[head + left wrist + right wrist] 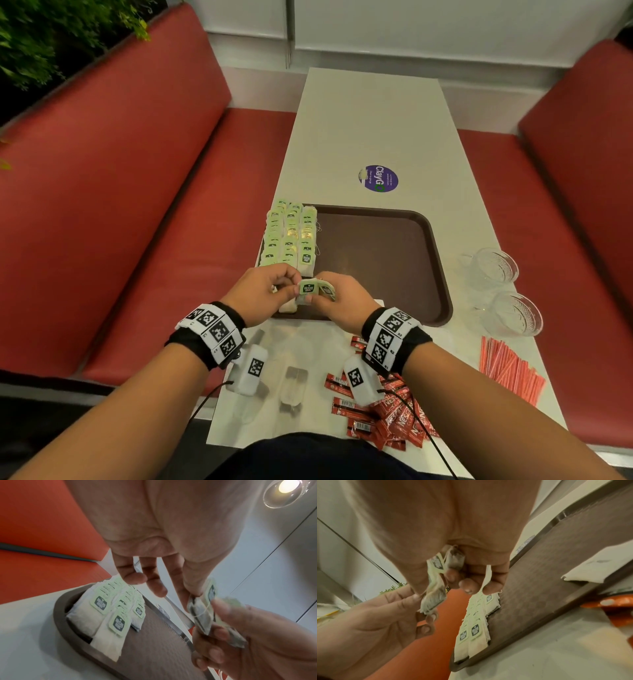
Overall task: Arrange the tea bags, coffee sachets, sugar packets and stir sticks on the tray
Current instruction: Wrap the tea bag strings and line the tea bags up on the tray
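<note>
A brown tray (pixel 383 260) lies on the white table, with rows of green-tagged tea bags (pixel 291 236) along its left side. Over the tray's near left corner my two hands meet. My right hand (pixel 339 298) grips a small bunch of tea bags (pixel 310 289) in curled fingers. My left hand (pixel 270 291) pinches one bag of that bunch between thumb and forefinger. The left wrist view shows the pinched tea bag (pixel 211 593) and the laid rows of tea bags (pixel 109 609). In the right wrist view the bunch of tea bags (pixel 453 559) sits in my right palm.
Red coffee sachets (pixel 383 414) lie heaped near the front edge under my right wrist. Pink stir sticks (pixel 510 370) lie at the right. Two glass cups (pixel 493 267) stand right of the tray. Pale packets (pixel 294 387) lie near the front. Red benches flank the table.
</note>
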Tool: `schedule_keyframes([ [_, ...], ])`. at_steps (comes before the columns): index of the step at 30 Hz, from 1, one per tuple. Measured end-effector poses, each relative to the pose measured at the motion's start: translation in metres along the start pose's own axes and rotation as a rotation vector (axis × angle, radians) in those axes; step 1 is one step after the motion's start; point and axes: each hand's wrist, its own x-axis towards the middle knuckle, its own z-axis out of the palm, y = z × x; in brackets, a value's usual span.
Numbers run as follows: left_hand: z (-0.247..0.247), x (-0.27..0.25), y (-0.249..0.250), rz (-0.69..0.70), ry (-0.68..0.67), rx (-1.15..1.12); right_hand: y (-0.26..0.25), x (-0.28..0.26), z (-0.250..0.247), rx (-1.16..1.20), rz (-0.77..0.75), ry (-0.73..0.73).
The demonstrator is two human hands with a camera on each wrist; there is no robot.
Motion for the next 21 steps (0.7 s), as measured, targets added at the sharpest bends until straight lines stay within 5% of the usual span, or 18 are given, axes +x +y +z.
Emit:
schedule_keyframes([
  [9,0.003,0.019,0.015,0.088,-0.002,0.253,0.008,0.008,-0.006,-0.092,0.025,0.0],
  [21,0.019,0.093,-0.035,-0.195,0.013,0.577,0.018,0.005,-0.024,0.033,0.169,0.012],
])
